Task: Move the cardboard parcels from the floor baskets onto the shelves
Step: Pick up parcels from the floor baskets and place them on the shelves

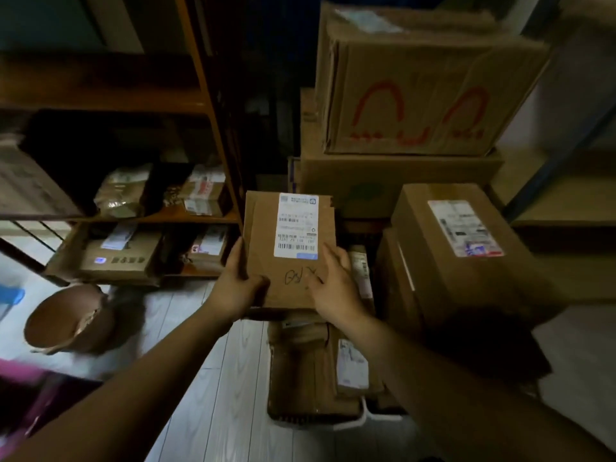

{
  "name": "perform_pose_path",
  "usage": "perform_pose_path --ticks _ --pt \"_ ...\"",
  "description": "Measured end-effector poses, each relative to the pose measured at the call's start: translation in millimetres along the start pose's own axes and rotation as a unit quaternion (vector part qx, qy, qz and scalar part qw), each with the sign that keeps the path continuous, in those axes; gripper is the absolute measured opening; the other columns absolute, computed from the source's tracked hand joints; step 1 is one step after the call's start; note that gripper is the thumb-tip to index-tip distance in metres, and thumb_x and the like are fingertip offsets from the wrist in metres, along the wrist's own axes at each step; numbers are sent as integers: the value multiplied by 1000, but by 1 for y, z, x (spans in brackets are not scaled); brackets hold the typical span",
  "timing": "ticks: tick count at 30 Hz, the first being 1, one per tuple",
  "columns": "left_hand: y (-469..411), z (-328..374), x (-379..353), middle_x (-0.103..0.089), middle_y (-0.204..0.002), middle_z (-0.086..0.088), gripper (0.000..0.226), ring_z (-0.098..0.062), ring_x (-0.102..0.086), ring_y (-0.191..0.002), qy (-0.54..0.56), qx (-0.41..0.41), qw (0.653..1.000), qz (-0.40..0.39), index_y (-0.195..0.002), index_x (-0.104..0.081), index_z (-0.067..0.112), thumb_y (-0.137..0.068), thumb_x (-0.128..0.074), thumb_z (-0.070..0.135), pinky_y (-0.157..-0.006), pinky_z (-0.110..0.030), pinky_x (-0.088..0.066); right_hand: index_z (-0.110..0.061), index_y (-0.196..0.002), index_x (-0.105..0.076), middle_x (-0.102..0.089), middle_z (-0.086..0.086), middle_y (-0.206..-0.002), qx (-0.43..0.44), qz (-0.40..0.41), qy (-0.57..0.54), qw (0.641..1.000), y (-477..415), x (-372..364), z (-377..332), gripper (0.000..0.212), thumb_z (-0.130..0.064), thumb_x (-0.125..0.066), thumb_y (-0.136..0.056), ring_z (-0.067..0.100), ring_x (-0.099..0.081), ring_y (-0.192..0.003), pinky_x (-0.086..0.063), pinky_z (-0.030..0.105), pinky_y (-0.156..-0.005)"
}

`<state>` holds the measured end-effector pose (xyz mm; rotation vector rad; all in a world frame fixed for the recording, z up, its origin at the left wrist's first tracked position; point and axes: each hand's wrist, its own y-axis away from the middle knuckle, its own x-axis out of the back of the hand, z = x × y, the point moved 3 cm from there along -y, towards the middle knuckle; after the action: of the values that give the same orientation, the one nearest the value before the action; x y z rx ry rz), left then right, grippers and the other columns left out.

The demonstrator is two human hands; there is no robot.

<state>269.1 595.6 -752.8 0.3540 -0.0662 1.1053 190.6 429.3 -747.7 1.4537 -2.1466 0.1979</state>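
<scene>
I hold a flat cardboard parcel with a white shipping label and black handwriting in front of me, above the floor. My left hand grips its lower left edge. My right hand rests on its lower right face, fingers over the cardboard. Below the parcel a white floor basket holds more cardboard parcels. The wooden shelves stand to the left, with several small parcels on the lower levels.
Big cardboard boxes are stacked ahead and to the right, one with red marks. Another labelled box sits at right beside a metal rack. A brown round basket lies on the pale floor at left.
</scene>
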Motion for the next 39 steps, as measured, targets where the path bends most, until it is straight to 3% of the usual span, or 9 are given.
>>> perform_pose_path --ticks 4,8,17,21,23,25,28,33,39 --pt "-18 -60 -16 -50 -137 0 81 -24 -54 -121 4 -3 1000 0 -148 -17 41 -88 -63 12 -94 -51 -51 -26 -153 -24 -9 -4 -159 18 -8 58 998 -15 -30 49 58 -22 -50 -101 21 -35 -137 -34 18 -97" --pt "-36 -104 -30 -54 -133 -1 77 -24 -57 -117 1 -4 1000 -5 -149 -17 37 -90 -61 14 -92 -49 -52 -28 -154 -18 5 -2 -163 5 -27 131 991 -30 -51 84 61 -30 -47 -100 26 -30 -142 -38 33 -108" --pt "-66 -133 -44 -53 -128 0 80 -22 -58 -111 -34 -17 999 -12 -151 -9 32 -91 -59 14 -82 -35 -54 -29 -153 -20 9 0 -163 8 -2 240 971 -54 -64 116 58 -45 -36 -100 31 -20 -146 -37 40 -108" --pt "-69 -131 -53 -43 -138 0 93 -24 -50 -122 -70 -1 996 -61 -152 10 31 -91 -60 16 -93 -35 -48 -21 -155 -17 3 5 -164 14 -4 348 937 -54 -58 116 58 -43 -26 -102 31 -5 -148 -17 45 -117" --pt "-73 -125 -48 -38 -144 -1 97 -26 -46 -127 -135 -13 989 -62 -152 7 33 -87 -65 27 -94 -36 -48 -20 -156 -14 3 6 -164 20 -6 377 926 -54 -56 113 58 -43 -23 -103 29 5 -149 -4 45 -119" --pt "-80 -117 -42 -18 -158 -2 94 -32 -26 -142 -278 -57 958 -42 -152 2 35 -83 -61 46 -110 -48 -36 -21 -156 -12 5 5 -164 41 -5 389 920 -56 -56 106 60 -46 -23 -103 27 12 -149 4 46 -118" --pt "-88 -104 -46 11 -161 0 71 -26 12 -147 -488 -125 863 -32 -153 1 30 -97 -37 49 -117 -52 -5 -26 -156 -6 10 3 -164 59 -33 403 913 -65 -57 98 63 -52 -22 -101 25 19 -148 9 47 -118" --pt "-100 -103 -54 14 -160 0 68 -22 19 -146 -566 -114 813 -76 -152 6 30 -97 -25 54 -116 -50 2 -30 -156 2 15 2 -163 13 -95 415 905 -77 -60 108 64 -57 -16 -100 22 23 -147 10 49 -119" --pt "-100 -103 -58 11 -161 -1 69 -24 19 -146 -619 -101 775 -83 -153 7 28 -97 -22 57 -116 -51 4 -30 -156 3 15 2 -163 5 -100 420 902 -78 -65 112 64 -56 -16 -100 22 23 -147 11 50 -118"
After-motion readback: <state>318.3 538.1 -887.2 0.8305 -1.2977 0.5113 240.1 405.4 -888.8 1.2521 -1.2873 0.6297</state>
